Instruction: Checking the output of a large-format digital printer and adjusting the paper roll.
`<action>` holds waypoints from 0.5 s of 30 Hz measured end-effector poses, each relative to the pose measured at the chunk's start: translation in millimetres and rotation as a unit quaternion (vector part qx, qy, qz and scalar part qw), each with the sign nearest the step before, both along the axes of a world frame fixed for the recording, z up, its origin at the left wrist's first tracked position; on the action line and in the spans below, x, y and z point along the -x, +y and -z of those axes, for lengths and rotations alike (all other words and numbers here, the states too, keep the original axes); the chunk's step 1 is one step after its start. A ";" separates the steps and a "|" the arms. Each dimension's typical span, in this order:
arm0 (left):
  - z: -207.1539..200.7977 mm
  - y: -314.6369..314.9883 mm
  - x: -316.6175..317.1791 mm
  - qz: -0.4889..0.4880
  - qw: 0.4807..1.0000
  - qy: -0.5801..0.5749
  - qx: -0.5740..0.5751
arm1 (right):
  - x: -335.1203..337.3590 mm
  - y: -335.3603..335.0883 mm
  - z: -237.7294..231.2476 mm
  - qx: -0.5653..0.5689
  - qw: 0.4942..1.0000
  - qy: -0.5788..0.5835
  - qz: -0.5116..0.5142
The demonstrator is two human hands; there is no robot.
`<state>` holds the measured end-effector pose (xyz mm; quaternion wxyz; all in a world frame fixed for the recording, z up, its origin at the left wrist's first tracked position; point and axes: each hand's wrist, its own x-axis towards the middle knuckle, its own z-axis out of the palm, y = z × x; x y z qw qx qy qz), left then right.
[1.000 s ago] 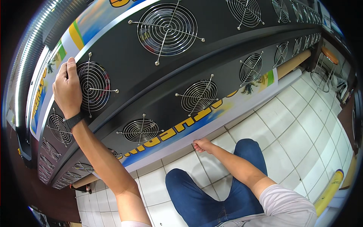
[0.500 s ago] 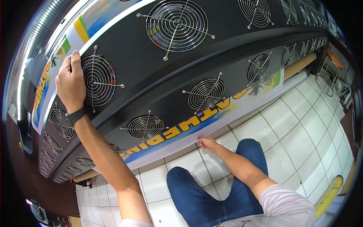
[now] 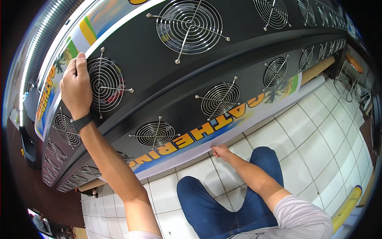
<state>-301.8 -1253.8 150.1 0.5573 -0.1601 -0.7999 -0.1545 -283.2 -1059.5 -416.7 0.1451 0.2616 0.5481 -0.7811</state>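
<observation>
My left hand (image 3: 76,89), with a black wristband, lies at the upper edge of a long black printer panel (image 3: 143,71), beside a round wire fan grille (image 3: 106,84). Its fingers curl over the edge; their tips are hidden. Lower down, my right hand (image 3: 221,152) is closed in a pinch on the white border of a printed banner (image 3: 191,139). The banner comes out below the panel, showing yellow lettering on blue and a palm picture. Another stretch of the print (image 3: 89,34) shows above the panel.
Several more grilles, such as one grille (image 3: 220,100), line the panel in two rows. A brown cardboard tube (image 3: 318,68) runs along the lower right. White floor tiles (image 3: 314,155) lie below. An orange-topped stool (image 3: 353,63) stands far right, a yellow roll (image 3: 346,207) nearer.
More of the banner's yellow lettering shows beneath the panel. The whole view has shifted slightly. Both hands keep their places, the left at the panel edge and the right on the banner border.
</observation>
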 end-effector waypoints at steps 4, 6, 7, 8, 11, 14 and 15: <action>2.9 -1.2 -0.3 0.004 1.000 0.007 0.002 | -2.8 -1.1 -4.8 -0.011 1.000 -0.002 -0.002; 3.4 0.3 -1.0 0.018 1.000 0.017 0.002 | -3.5 1.5 -6.4 -0.028 1.000 0.006 -0.007; 2.1 2.9 -4.6 0.010 1.000 0.019 0.006 | -1.7 1.9 -4.9 -0.018 1.000 0.013 -0.007; 0.6 4.2 -7.5 0.002 1.000 0.021 0.011 | -1.0 1.8 -3.1 -0.019 1.000 0.020 -0.011; 2.6 1.1 -4.5 0.004 0.999 0.032 0.019 | -1.5 -0.2 -2.2 -0.023 1.000 0.004 0.000; 2.4 -1.2 -2.5 0.002 0.999 0.040 0.032 | -1.0 -0.9 -1.6 -0.011 1.000 -0.001 0.005; 2.1 0.8 -2.6 0.004 0.999 0.038 0.029 | -1.4 0.7 1.6 0.005 1.000 0.009 0.011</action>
